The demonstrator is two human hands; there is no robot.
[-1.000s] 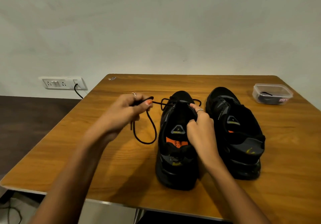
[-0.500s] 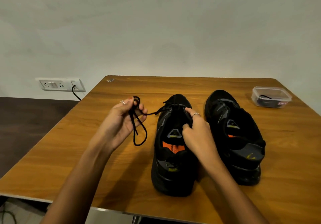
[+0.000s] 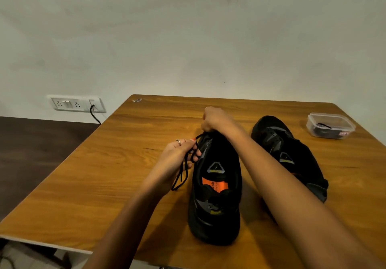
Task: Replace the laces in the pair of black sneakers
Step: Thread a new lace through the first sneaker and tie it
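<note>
left hand (image 3: 179,153) grips black lace (image 3: 180,174) | right hand (image 3: 217,121) curled at sneaker (image 3: 217,187) toe, hold unclear | wooden table (image 3: 104,174), pale wall (image 3: 188,28)

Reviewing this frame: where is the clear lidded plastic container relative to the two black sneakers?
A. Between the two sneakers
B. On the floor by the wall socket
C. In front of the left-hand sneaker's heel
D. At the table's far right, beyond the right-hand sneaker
D: the clear lidded plastic container sits near the far right edge of the wooden table, beyond the right-hand black sneaker and apart from it.
</note>
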